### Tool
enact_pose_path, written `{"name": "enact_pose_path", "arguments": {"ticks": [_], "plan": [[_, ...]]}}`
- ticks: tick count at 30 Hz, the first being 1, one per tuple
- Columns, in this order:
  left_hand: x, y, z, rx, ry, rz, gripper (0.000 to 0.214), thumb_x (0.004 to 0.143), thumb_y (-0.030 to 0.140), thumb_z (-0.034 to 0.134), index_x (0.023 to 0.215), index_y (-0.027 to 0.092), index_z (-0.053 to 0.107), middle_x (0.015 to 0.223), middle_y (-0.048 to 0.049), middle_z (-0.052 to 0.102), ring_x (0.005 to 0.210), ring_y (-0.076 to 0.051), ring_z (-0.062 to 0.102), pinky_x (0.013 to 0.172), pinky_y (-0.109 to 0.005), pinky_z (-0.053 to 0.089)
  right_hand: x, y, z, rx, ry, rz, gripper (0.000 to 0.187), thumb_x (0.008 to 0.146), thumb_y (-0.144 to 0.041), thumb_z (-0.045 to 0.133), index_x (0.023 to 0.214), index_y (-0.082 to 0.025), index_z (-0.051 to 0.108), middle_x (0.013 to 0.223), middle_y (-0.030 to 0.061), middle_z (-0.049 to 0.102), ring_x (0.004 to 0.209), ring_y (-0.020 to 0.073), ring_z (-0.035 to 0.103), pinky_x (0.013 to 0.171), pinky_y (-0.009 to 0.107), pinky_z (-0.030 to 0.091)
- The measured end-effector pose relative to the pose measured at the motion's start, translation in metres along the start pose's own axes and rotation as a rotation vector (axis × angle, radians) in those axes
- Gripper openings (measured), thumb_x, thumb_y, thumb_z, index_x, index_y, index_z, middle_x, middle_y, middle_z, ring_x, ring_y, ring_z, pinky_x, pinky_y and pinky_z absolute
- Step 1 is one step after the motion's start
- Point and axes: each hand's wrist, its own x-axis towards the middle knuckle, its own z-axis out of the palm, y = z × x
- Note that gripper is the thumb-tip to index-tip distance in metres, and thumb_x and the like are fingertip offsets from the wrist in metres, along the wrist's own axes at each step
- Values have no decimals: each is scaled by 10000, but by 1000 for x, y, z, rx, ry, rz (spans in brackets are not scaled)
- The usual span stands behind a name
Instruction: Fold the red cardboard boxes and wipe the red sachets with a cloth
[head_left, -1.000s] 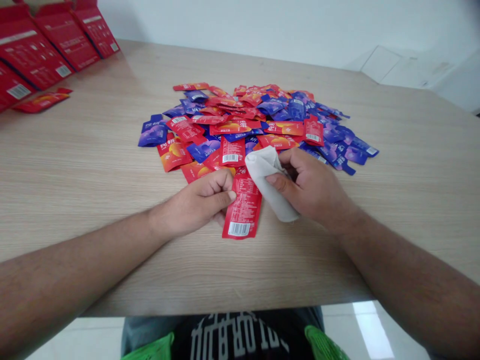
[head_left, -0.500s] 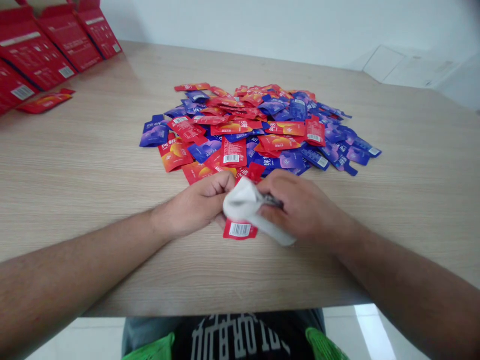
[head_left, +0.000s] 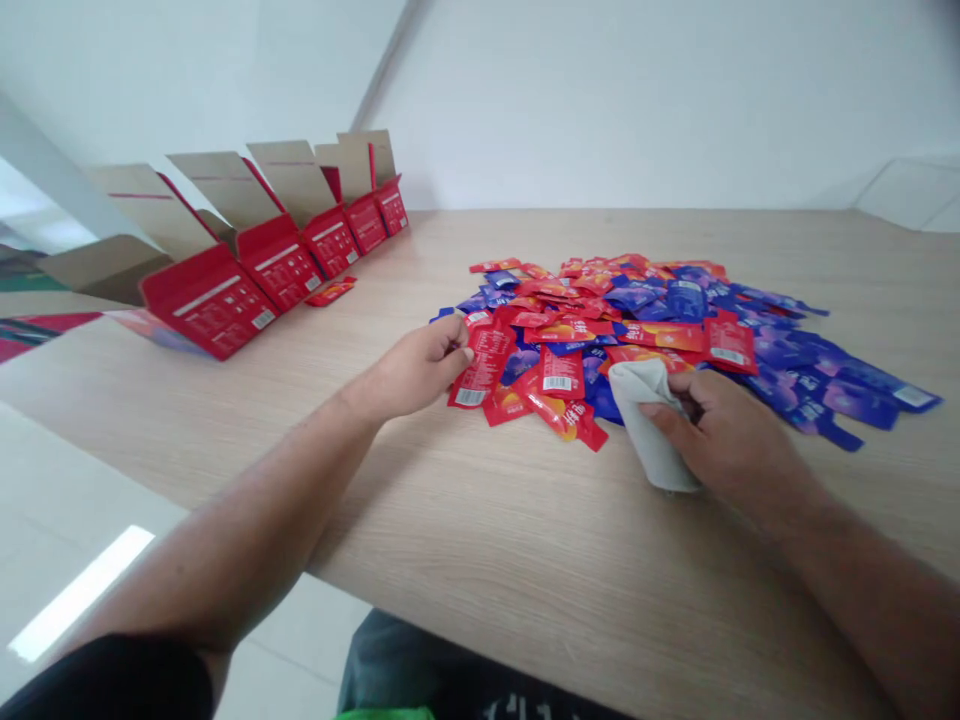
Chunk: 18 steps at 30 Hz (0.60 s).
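Observation:
My left hand (head_left: pixel 425 367) is closed in a pinch at the left edge of a red sachet (head_left: pixel 489 358), whose printed back and barcode face up. That sachet hangs in front of a pile of red-orange sachets (head_left: pixel 574 330) and purple-blue sachets (head_left: pixel 799 350) on the table. On the right, my right hand (head_left: pixel 731 425) grips a folded white cloth (head_left: pixel 656 440) between thumb and fingers. The cloth covers part of the pile's near edge from view.
A row of open red cardboard boxes (head_left: pixel 281 265), flaps raised, stands along the table's left side. One red-orange sachet (head_left: pixel 331 291) lies beside them. The wooden table (head_left: pixel 510 540) ends at a near edge, and a white wall (head_left: pixel 637 110) rises behind it.
The view has swung left, bringing more boxes in. My hands have parted: the left carries the red sachet leftward, and the cloth in my right hand is off the sachet.

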Motion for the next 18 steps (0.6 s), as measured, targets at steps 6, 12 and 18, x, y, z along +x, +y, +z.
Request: {"name": "enact_pose_path", "arguments": {"ticks": [6,12,18], "plan": [[-18,-54,-70,797,225,-220,156,996,282,503,911,212,613,909,-100,724,854,-269,678,728,-355,468,-5,1,6,-6,-8,-52,477,1049,-614,562,1155,-185,742,1015,134,742,891,333,698,760,439,527],[-23,-137,-124,1092,177,-456,403,1076,348,391,1214,166,723,1313,-243,725,1168,-412,706,949,-488,549,-9,5,13,-6,-18,-70,452,1052,-609,561,1099,-201,750,1042,135,747,930,332,715,781,431,557],[-1,-173,-157,990,192,-593,487,1055,425,479,1285,89,746,1383,-346,678,1344,-534,592,1070,-658,493,-9,13,16,2,-39,-70,492,1046,-654,565,1128,-208,754,1051,135,752,930,333,728,789,442,566]]}}
